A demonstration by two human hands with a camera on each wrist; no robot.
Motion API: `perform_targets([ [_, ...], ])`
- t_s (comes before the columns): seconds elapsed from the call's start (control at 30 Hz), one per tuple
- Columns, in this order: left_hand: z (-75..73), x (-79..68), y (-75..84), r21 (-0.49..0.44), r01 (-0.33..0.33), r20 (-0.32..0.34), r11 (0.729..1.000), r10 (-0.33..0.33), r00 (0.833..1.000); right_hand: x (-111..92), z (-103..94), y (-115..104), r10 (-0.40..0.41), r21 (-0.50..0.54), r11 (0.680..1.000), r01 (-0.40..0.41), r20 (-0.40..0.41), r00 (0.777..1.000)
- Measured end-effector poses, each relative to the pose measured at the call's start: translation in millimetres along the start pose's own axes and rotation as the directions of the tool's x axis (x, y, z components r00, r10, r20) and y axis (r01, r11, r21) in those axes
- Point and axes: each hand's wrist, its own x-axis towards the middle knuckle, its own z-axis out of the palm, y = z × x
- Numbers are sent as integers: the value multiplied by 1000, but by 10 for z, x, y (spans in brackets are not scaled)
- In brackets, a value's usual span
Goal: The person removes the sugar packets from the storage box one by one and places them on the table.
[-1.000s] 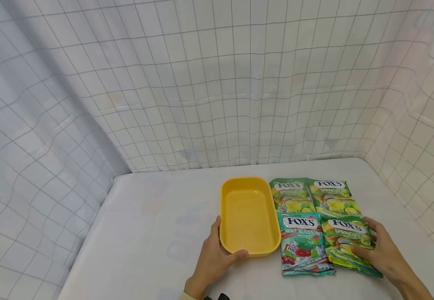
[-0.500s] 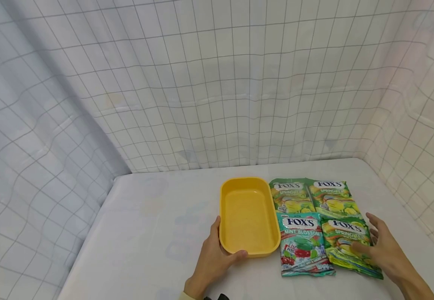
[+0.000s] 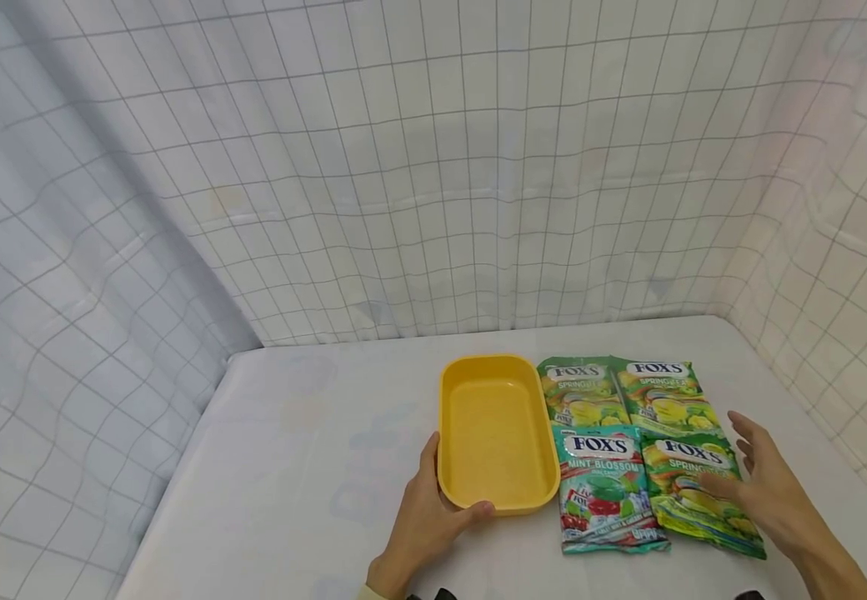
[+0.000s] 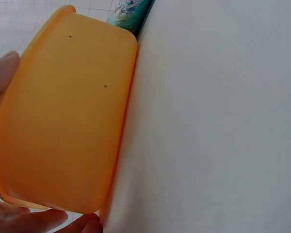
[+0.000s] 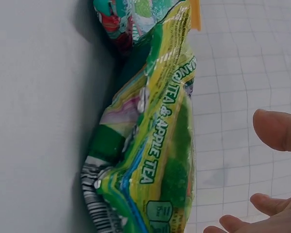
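My left hand [image 3: 428, 518] grips the near left corner of a shallow yellow plastic tray [image 3: 495, 442], thumb at the near rim and fingers along the left side. The left wrist view shows the tray's outer wall [image 4: 63, 111] between thumb and fingers. At the right, my right hand [image 3: 773, 493] hovers with spread fingers beside a green Fox's Spring Tea candy bag [image 3: 692, 475]. Its thumb overlaps the bag in the head view; in the right wrist view, a gap separates thumb [image 5: 279, 131] and bag [image 5: 167, 145]. Left of this bag lies a teal Fox's Mint Blossom candy bag [image 3: 604, 487].
Two more green Spring Tea bags [image 3: 582, 393] lie in the back row, right of the tray, so the bags form a tight block against it. All stand on a white-covered table [image 3: 291, 467]. White gridded cloth [image 3: 418, 208] hangs behind and at both sides.
My right hand has let go of the near green candy bag; its fingers have straightened and drawn back slightly. The bags, tray and left hand have stayed in nearly the same place.
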Motion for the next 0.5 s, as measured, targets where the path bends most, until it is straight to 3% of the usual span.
perform_targets([
  [0.23, -10, -2, -2, -18, -27, -4, 999, 27, 1000, 10, 38, -119, -60, 5, 998, 60, -7, 998],
  [0.5, -5, -3, -9, -18, -33, -5, 999, 33, 999, 15, 92, -214, -67, 44, 997, 66, 33, 997],
])
